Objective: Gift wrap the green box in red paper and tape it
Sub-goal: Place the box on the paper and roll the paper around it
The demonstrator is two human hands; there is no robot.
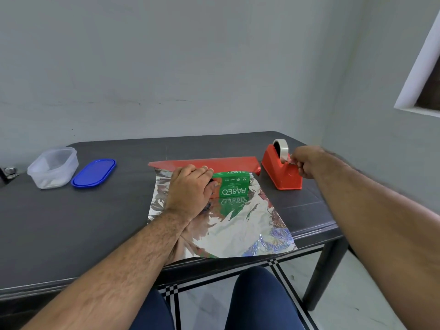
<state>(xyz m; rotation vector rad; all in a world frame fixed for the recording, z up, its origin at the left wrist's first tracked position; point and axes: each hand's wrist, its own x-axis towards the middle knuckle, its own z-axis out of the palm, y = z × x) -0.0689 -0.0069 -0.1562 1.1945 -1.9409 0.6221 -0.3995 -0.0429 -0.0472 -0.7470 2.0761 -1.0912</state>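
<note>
A green box (234,186) lies on a sheet of wrapping paper (240,227), silver side up, with its red side showing along the folded far edge (214,163). My left hand (190,189) rests on the box's left end, fingers curled over its top and holding it down. To the right stands a red tape dispenser (281,170) carrying a roll of clear tape (281,147). My right hand (306,163) is at the dispenser's near end, and its thumb and fingers pinch the free end of the tape.
A clear plastic container (53,166) and its blue lid (94,172) sit at the far left of the dark table (71,222). The paper overhangs the table's near edge above my knees. A grey wall stands close behind and to the right.
</note>
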